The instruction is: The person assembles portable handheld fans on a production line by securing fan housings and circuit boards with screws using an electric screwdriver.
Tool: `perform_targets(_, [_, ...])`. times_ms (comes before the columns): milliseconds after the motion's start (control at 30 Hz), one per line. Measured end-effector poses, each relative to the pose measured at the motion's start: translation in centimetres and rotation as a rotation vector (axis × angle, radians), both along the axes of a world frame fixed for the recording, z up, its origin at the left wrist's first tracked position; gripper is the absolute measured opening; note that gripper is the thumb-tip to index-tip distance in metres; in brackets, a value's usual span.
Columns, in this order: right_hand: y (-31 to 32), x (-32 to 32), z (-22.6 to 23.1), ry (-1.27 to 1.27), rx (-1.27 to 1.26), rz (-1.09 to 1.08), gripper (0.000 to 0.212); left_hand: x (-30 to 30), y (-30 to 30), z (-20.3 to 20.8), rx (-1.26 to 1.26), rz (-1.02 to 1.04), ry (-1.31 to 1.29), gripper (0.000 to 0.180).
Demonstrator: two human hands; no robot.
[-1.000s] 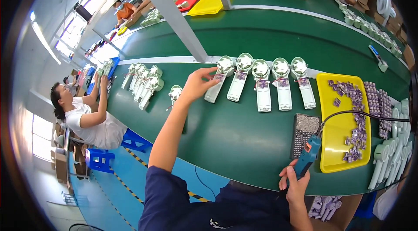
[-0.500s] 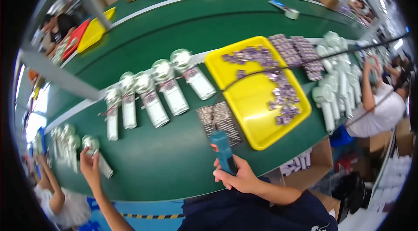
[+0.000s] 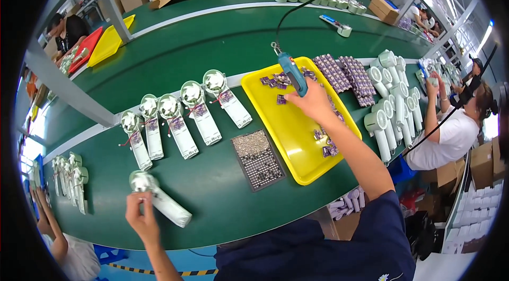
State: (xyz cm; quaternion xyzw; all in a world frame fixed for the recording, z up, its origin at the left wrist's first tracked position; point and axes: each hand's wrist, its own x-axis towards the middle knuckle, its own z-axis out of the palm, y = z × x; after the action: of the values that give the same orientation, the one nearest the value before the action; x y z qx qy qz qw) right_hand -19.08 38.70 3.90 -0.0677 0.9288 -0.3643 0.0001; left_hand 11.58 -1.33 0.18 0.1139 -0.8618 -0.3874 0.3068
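Head view: left hand (image 3: 141, 217) grips fan (image 3: 159, 200).

Factory assembly line, long green workbench (image 3: 212, 63); seated workers, probably handheld fan housings (image 3: 392, 106), cardboard boxes (image 3: 480, 161)

Five white fan units (image 3: 183, 124) in row on table, sixth (image 3: 159, 201) apart (at left hand). One yellow tray (image 3: 297, 138). One blue screwdriver (image 3: 293, 73). One screw tray (image 3: 258, 159).

left hand (image 3: 140, 218) gripping white fan (image 3: 159, 200), right hand (image 3: 313, 103) holding blue screwdriver (image 3: 292, 73), yellow tray (image 3: 297, 159)
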Motion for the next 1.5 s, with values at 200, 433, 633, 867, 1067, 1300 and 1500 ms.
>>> perform_targets(200, [-0.8,-1.3,-3.0,0.038,0.119,-0.033,0.043,-2.4,10.3,0.7,0.124,-0.202,0.038,0.004])
perform_targets(433, [-2.0,2.8,1.5,0.260,0.426,0.011,0.039,-2.8,13.1,-0.3,0.215,-0.299,0.043,0.010])
perform_targets(633, [0.0,4.2,0.1,0.047,0.123,0.158,0.042,-2.9,12.9,-0.1,0.398,-0.224,-0.138,0.008])
perform_targets(867, [-0.2,3.6,-0.2,0.028,0.020,0.192,0.046,-2.8,13.8,0.2,0.378,-0.242,-0.177,0.008])
perform_targets(1067, [-1.7,3.7,-1.3,0.025,0.105,0.136,0.036,-2.4,13.8,-0.1,0.401,-0.290,-0.178,0.011])
perform_targets(1300, [-5.2,15.7,3.8,-0.164,-0.309,0.226,0.043,-2.7,15.0,-0.7,0.486,-0.257,-0.112,0.011])
perform_targets(1500, [-8.8,20.5,0.8,-0.068,-0.099,0.475,0.048,-2.8,14.7,-0.6,0.603,-0.220,-0.147,0.014])
